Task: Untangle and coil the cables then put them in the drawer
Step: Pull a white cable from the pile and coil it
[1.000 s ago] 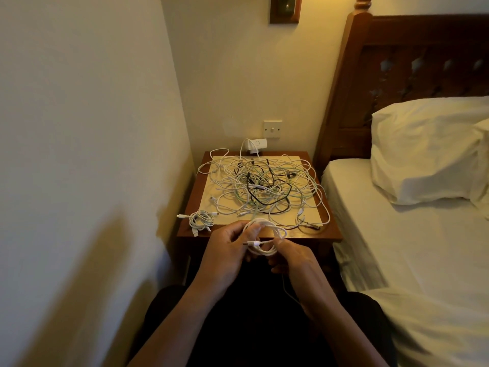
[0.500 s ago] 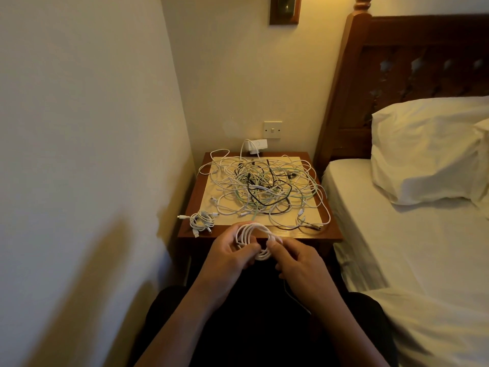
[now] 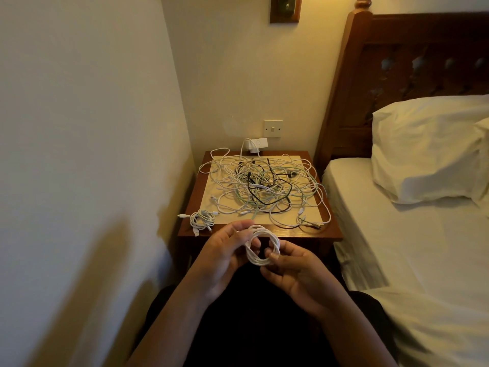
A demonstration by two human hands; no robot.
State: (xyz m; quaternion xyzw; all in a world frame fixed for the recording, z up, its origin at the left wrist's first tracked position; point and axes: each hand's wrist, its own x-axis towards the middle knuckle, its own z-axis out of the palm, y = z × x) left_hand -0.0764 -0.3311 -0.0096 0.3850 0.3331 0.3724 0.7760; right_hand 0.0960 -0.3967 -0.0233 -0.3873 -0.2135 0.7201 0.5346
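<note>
Coil (image 3: 251, 254) now a face-on ring, plug ends unseen

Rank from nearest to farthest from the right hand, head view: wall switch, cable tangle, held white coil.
1. White coil, held by the right hand.
2. Cable tangle, on the table ahead.
3. Wall switch, behind the table.

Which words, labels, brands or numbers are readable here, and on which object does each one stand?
No text can be read.
White charger: only a faint round mark, too blurred.
Wall switch: no legible marking.
Tangled cables: plugs too small to read.
</note>
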